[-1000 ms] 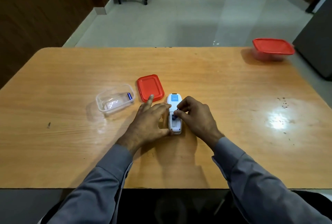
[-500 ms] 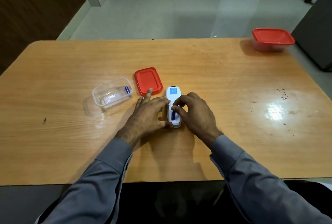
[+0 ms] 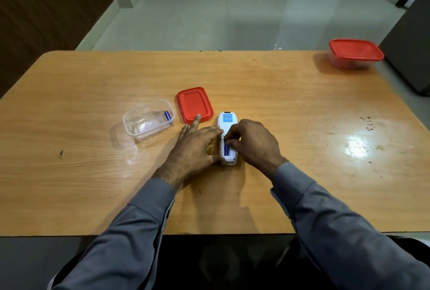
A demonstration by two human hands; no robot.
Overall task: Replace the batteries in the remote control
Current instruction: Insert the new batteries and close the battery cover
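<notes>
Shifted only slightly since a second ago: right hand point(image 3: 252, 143) now curled lower over the open bay, fingertips point(image 3: 229, 142) pressing on the blue battery point(image 3: 226, 149) rather than pinching above it; left hand point(image 3: 197, 145) much as it was.

Lying back-up near the middle of the wooden table point(image 3: 290, 108), the white remote control point(image 3: 227, 122), blue label toward the far end, battery bay open at the near end. Braced against its left edge, the left hand, thumb at the near corner, fingers loosely spread, index finger stretched toward the red lid point(image 3: 194, 105) and not closed on anything. Bunched together on the battery, the right fingertips, pushing down rather than gripping around it; hard to tell how fully seated the cell is.

Resting just left of the lid, a clear container point(image 3: 149, 119) with one more blue battery point(image 3: 167, 115) at its right end. Standing well apart at the far right corner, a second tub with a red lid point(image 3: 356, 53).

Judged step: seating a fresh cell in the bay. Probably about halfway, given the spare still in the tub. Next move likely calls for a firm press against the spring end, then a reach to the container for the second cell, correct polarity, and finally the cover, not visible anywhere.
</notes>
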